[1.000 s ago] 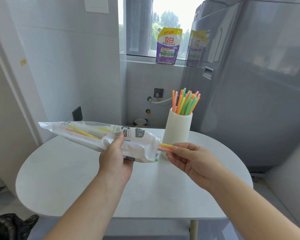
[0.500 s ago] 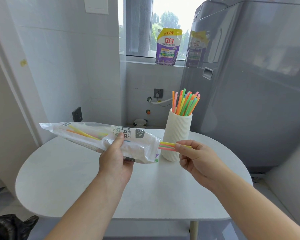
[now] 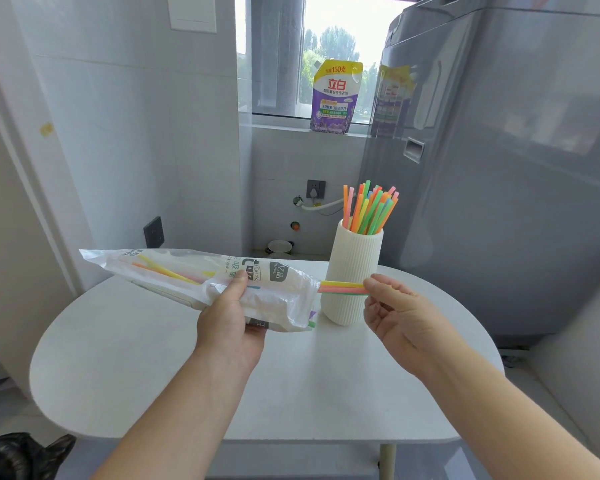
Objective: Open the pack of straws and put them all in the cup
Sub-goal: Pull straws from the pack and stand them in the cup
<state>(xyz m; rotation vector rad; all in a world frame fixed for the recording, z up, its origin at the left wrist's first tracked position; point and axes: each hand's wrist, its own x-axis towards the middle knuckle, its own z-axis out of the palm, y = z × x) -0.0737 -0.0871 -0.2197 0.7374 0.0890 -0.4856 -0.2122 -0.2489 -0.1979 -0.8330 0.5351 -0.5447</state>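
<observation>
My left hand grips a clear plastic straw pack held level above the table, its open mouth facing right. A few straws remain inside it. My right hand pinches the ends of a few straws, yellow, pink and green, that stick out of the pack's mouth. Just behind those straws stands a white ribbed cup on the table, filled with several coloured straws standing upright.
The white rounded table fills the lower view. A tall grey appliance stands close on the right. A purple detergent pouch sits on the window sill. A black bag lies at the lower left.
My right hand closed its fingers on the protruding straws and drew them a little further right out of the pack. The left hand and pack stayed nearly still.
</observation>
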